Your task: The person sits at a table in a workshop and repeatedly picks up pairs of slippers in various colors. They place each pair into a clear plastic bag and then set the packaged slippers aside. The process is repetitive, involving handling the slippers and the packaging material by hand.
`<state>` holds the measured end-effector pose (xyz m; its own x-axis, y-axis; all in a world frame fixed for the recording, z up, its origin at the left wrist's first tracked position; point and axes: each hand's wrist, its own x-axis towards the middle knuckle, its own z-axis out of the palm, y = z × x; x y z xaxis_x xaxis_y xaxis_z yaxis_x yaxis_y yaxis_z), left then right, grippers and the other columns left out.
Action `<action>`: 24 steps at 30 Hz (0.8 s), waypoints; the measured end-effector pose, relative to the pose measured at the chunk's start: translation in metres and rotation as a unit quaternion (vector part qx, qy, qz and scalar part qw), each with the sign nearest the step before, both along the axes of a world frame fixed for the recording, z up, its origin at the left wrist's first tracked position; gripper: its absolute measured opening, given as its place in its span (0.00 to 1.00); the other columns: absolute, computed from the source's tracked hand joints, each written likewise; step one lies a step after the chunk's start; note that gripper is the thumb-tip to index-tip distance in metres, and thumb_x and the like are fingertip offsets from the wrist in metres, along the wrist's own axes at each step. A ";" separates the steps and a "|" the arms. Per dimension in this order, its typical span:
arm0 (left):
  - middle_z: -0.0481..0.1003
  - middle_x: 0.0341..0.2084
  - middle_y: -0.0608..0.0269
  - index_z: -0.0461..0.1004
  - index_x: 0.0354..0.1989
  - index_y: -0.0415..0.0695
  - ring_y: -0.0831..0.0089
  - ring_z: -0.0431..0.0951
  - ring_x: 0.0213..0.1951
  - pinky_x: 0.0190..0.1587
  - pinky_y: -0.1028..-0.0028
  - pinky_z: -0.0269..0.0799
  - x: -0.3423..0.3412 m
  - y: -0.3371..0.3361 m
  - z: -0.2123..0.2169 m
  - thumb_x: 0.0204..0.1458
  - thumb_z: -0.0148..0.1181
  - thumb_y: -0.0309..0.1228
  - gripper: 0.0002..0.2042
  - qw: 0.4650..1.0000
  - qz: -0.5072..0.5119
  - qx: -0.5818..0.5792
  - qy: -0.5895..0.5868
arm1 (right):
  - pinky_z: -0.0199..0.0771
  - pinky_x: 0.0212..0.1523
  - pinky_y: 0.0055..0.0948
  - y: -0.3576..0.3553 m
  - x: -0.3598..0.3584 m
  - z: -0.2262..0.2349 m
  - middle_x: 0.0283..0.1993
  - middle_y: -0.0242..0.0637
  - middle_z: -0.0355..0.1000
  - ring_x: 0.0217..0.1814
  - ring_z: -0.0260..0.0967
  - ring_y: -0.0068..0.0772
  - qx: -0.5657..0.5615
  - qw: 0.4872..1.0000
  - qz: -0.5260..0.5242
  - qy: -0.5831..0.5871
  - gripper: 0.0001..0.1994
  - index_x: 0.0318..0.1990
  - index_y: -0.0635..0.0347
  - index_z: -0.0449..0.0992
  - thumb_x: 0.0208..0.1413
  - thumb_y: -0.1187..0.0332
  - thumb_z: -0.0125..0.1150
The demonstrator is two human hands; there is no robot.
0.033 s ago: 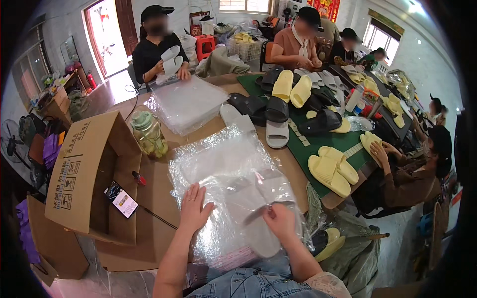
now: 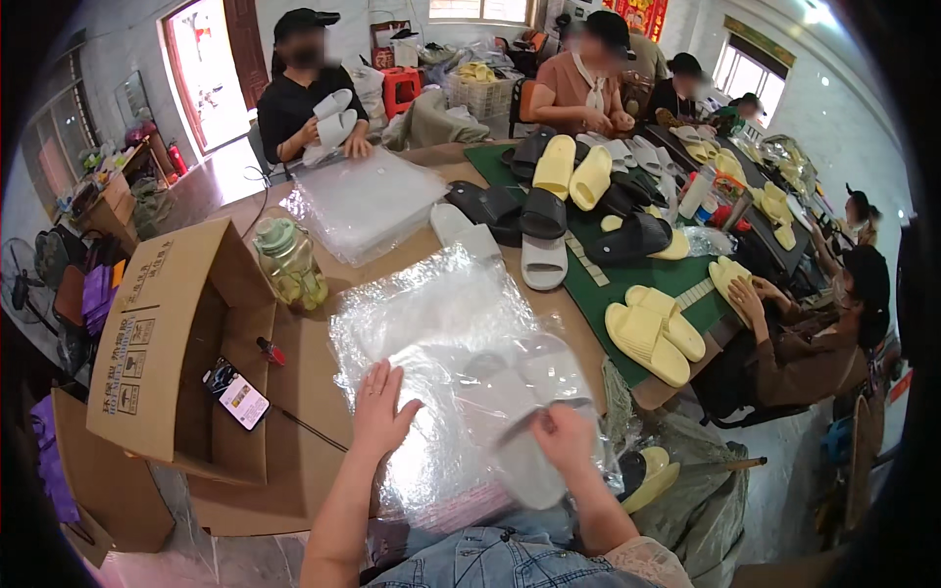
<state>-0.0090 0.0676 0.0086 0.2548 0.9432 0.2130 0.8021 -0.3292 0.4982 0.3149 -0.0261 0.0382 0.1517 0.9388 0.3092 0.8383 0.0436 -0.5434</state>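
My left hand (image 2: 383, 412) lies flat, fingers stretched out, on a stack of clear plastic bags (image 2: 421, 304) in front of me. To its right, a pair of light grey slippers (image 2: 527, 468) shows through a clear plastic bag (image 2: 562, 359). My right hand (image 2: 566, 438) is closed in a pinch on that bag, over the slippers; its fingertips are partly hidden. Beyond the stack sit more grey slippers (image 2: 545, 263), black slippers (image 2: 632, 238) and yellow slippers (image 2: 655, 338), several of them on a green mat (image 2: 596, 299).
At left an opened cardboard box (image 2: 147, 343) holds a phone (image 2: 236, 394); beside it stands a jar with a green lid (image 2: 289, 269). Another bag stack (image 2: 368, 201) lies farther back. Co-workers sit around the table, one holding grey slippers (image 2: 335, 116), one at right touching yellow slippers.
My right hand and the bagged slippers have shifted slightly to the right. My left hand stays flat on the bag stack.
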 end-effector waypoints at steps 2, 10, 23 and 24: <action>0.56 0.72 0.40 0.65 0.68 0.39 0.47 0.52 0.74 0.75 0.53 0.44 0.003 0.000 0.003 0.58 0.62 0.45 0.33 1.000 0.002 -0.003 -0.008 | 0.70 0.28 0.34 -0.029 0.039 0.001 0.23 0.40 0.71 0.26 0.73 0.33 0.087 0.991 -0.048 0.093 0.05 0.32 0.64 0.78 0.50 0.73 0.66; 0.57 0.73 0.46 0.65 0.69 0.41 0.51 0.53 0.75 0.75 0.54 0.43 -0.003 -0.003 0.004 0.56 0.65 0.38 0.32 1.000 0.005 -0.004 -0.006 | 0.67 0.31 0.44 -0.152 0.232 -0.023 0.25 0.44 0.68 0.27 0.67 0.51 0.142 0.855 -0.489 -0.096 0.10 0.27 0.66 0.69 0.51 0.70 0.63; 0.61 0.71 0.48 0.68 0.65 0.39 0.50 0.57 0.73 0.74 0.53 0.47 -0.007 -0.002 -0.003 0.55 0.65 0.34 0.29 0.999 -0.005 0.022 -0.038 | 0.75 0.50 0.55 -0.194 0.231 -0.283 0.45 0.56 0.77 0.49 0.75 0.64 -0.289 0.861 -0.417 0.015 0.19 0.48 0.61 0.77 0.52 0.59 0.64; 0.61 0.71 0.48 0.68 0.65 0.39 0.50 0.57 0.72 0.73 0.53 0.47 -0.008 -0.002 -0.004 0.55 0.65 0.34 0.28 0.999 -0.006 0.025 -0.037 | 0.74 0.53 0.55 -0.190 0.243 -0.287 0.49 0.57 0.76 0.52 0.74 0.63 -0.264 0.874 -0.407 0.016 0.20 0.50 0.61 0.76 0.52 0.60 0.64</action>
